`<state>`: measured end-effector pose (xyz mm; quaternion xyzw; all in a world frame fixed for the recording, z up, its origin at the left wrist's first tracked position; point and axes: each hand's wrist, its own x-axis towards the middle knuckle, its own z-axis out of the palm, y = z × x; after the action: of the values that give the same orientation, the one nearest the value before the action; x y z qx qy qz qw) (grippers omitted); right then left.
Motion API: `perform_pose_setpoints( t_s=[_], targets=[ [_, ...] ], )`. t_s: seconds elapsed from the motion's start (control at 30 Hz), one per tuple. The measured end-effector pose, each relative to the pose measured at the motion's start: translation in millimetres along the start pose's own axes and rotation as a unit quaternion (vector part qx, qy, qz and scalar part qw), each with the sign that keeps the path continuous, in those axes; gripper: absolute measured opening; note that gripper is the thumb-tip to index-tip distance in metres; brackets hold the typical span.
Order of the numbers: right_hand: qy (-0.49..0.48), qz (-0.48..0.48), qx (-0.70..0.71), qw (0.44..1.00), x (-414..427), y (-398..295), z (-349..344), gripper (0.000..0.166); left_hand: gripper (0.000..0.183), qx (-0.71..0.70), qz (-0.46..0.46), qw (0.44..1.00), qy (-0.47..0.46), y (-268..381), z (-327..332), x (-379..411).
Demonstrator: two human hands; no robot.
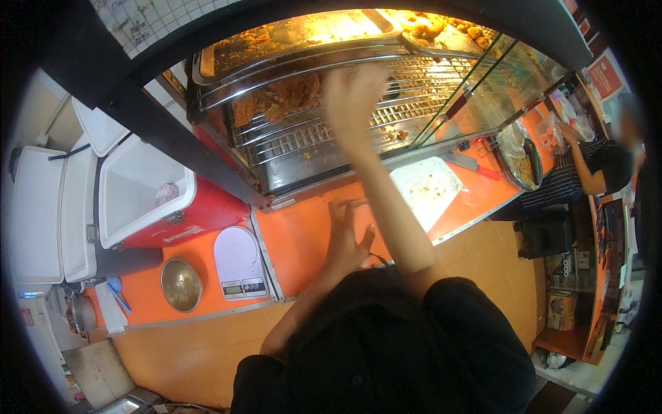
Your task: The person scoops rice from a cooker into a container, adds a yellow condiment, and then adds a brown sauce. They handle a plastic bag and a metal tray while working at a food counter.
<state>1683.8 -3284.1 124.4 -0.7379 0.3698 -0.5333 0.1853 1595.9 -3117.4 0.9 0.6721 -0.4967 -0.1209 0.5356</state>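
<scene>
My right hand [357, 103] is raised and blurred before the wire racks [305, 129] of a lit food warmer. What its fingers do is hard to make out. Fried food pieces [282, 98] lie on the rack to its left. Below it, my left hand [351, 233] hovers over the orange counter [295, 233], its thumb spread from the fingers and nothing seen in it. To the right of both hands lies a white cutting board [426, 189] with crumbs on it. A knife with a red handle [489, 173] rests beyond the board.
Left on the counter are a kitchen scale [240, 259], a metal bowl [180, 284] and an open red cooler [217, 207]. Sliding glass panes [465, 98] edge the warmer. At right, a person in a striped apron [556, 171] stands by a large pan of food [527, 168].
</scene>
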Motion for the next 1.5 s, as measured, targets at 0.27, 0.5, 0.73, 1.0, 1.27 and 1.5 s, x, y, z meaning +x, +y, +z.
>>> perform_pose_setpoints(
  t_s=[0.27,0.5,0.73,1.0,1.27,1.5],
  targets=[
    [-0.005,0.175,0.725,0.666,141,156,26,0.012,0.042,-0.027,-0.061,0.997,-0.046,10,-4,-4],
    [0.053,0.331,0.64,0.691,113,129,0,0.019,0.034,-0.053,-0.051,0.997,-0.016,20,-15,33],
    [-0.02,0.317,0.576,0.753,67,94,-80,0.018,0.038,-0.301,-0.078,0.95,0.023,48,-6,125],
    [-0.137,0.326,0.606,0.712,24,59,-117,0.024,0.025,-0.559,-0.127,0.808,0.135,61,10,212],
    [-0.045,0.379,0.476,0.792,16,66,-175,0.035,0.023,-0.567,-0.163,0.782,0.201,86,-4,182],
    [-0.205,0.345,0.44,0.803,10,63,-217,0.034,0.035,-0.434,-0.159,0.88,0.107,100,-45,124]
  ],
)
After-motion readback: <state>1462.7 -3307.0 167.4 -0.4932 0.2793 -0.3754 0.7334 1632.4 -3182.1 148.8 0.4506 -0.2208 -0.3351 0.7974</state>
